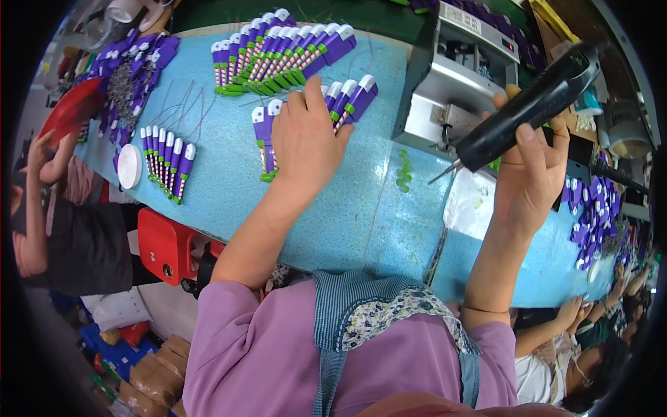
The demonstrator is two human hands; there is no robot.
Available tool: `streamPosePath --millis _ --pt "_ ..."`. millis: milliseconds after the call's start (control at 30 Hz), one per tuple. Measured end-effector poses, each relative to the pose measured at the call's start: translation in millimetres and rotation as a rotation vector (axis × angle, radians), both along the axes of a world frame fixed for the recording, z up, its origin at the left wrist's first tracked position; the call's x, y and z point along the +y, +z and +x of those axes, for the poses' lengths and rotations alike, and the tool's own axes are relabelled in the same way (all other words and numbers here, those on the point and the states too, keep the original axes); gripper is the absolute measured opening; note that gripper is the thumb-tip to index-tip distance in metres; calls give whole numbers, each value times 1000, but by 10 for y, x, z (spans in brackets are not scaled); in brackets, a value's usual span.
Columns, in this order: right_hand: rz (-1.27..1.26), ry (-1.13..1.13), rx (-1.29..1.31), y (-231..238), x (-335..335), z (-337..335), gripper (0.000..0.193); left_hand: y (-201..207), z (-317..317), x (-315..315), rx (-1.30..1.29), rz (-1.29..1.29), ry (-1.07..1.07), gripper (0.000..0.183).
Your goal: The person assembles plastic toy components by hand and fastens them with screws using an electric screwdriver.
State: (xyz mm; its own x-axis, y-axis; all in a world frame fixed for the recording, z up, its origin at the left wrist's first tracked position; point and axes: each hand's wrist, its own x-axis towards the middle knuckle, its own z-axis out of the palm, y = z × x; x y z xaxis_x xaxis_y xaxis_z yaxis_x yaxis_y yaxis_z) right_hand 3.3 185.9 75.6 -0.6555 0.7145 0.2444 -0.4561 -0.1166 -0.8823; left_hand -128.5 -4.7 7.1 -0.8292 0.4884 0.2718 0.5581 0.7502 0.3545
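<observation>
My left hand (306,142) lies over a short row of purple pieces with white tips and striped stems (342,103), its fingers stretched out and its thumb apart. It covers the middle of that row. My right hand (531,167) is wrapped round a black electric screwdriver (524,108), raised above the table with its thin bit pointing down to the left. Beyond my left hand, a larger fan of similar pieces (278,52) with green ends is laid out. A smaller group of them (167,163) rests to the left.
A grey metal machine (451,76) stands at the back right, with small green parts (403,170) beside it on the blue table (326,215). Purple pieces are heaped at the far left (132,76) and right (597,215). A person (66,229) at left holds something red; others sit at right.
</observation>
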Motion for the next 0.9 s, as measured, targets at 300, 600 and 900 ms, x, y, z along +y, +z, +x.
streamPosePath --millis 300,600,900 --pt "141 55 10 -374 -316 356 62 -68 464 -154 -265 214 -118 79" --pt "207 111 88 -711 -382 404 83 -90 496 -223 -307 48 -198 52" --pt "98 63 104 -600 -446 398 86 -66 321 -240 -434 70 -229 45"
